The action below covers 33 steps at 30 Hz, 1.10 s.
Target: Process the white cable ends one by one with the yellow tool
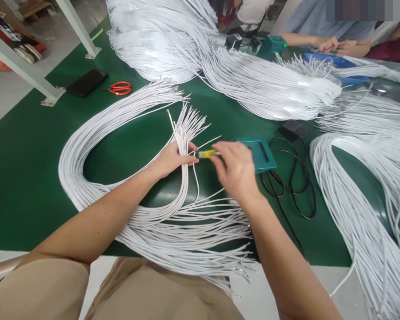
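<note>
My left hand is closed around a group of white cables, whose ends fan out above my fingers. My right hand, slightly blurred, pinches a small yellow piece that reaches toward my left fingertips; its exact nature is unclear. One single cable bends down beside my left fingers. The rest of the white bundle curves round on the green table, its lower ends spread out beneath my hands. Just behind my right hand lies a teal tray, partly covered by it.
Black phone and red-handled scissors lie at the back left. Large white cable bundles lie behind and at the right. A black cord coils right of my right hand. Another person's hands work across the table.
</note>
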Available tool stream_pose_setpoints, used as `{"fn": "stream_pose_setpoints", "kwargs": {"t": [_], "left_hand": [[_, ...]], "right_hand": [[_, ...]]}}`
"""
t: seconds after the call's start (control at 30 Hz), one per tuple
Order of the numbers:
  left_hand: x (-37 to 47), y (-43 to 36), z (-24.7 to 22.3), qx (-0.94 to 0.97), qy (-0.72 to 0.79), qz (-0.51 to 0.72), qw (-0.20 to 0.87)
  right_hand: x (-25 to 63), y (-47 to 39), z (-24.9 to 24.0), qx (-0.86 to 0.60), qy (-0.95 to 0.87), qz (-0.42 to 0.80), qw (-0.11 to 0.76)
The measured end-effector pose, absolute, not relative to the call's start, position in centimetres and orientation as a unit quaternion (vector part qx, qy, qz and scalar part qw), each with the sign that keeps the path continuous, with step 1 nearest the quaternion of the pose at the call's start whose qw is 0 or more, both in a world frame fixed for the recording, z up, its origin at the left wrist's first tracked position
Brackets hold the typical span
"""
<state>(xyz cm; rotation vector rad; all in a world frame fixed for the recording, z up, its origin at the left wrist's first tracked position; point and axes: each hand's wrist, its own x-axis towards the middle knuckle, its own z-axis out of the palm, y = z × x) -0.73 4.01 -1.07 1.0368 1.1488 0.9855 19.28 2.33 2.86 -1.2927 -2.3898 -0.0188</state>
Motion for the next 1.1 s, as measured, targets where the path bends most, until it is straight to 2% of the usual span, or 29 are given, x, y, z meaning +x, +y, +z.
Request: {"fn": "stream_pose_setpoints", "kwargs": {"t": [0.1, 0.2, 0.4, 0.57, 0.83, 0.93, 0.97, 1.03, 1.1], "left_hand": [[-0.8, 3.8, -0.9, 0.446, 0.468, 0.452, 0.615], [-0.9, 3.4, -0.7, 0.454, 0.467, 0.445, 0.614], [-1.1, 3.4, -1.1, 0.496, 0.504, 0.417, 0.571], [-1.0, 3.4, -1.0, 0.467, 0.529, 0.412, 0.577], [0.3, 3.1, -0.5, 0.419, 0.47, 0.44, 0.641], [0.5, 3.1, -0.7, 0.441, 0.46, 0.434, 0.637], [0.5, 3.1, -0.8, 0.45, 0.46, 0.432, 0.632], [0.5, 3.2, -0.9, 0.467, 0.46, 0.429, 0.621], [0.5, 3.3, -0.9, 0.474, 0.457, 0.428, 0.619]], "right_hand": [[16.9, -0.9, 3.3, -0.313, -0.939, 0.059, 0.129], [15.7, -2.6, 2.8, -0.261, -0.962, 0.041, 0.061], [17.2, -3.6, 2.1, -0.313, -0.949, 0.024, -0.028], [19.3, -6.4, 2.2, -0.444, -0.889, 0.069, -0.09], [20.8, -8.6, 3.2, -0.366, -0.889, 0.239, -0.14], [21.3, -5.3, 4.5, -0.35, -0.851, 0.383, -0.079], [21.3, -3.7, 4.8, -0.342, -0.835, 0.431, -0.031], [20.9, -0.2, 5.1, -0.425, -0.749, 0.496, 0.112], [19.9, 2.9, 4.8, -0.503, -0.656, 0.511, 0.237]]}}
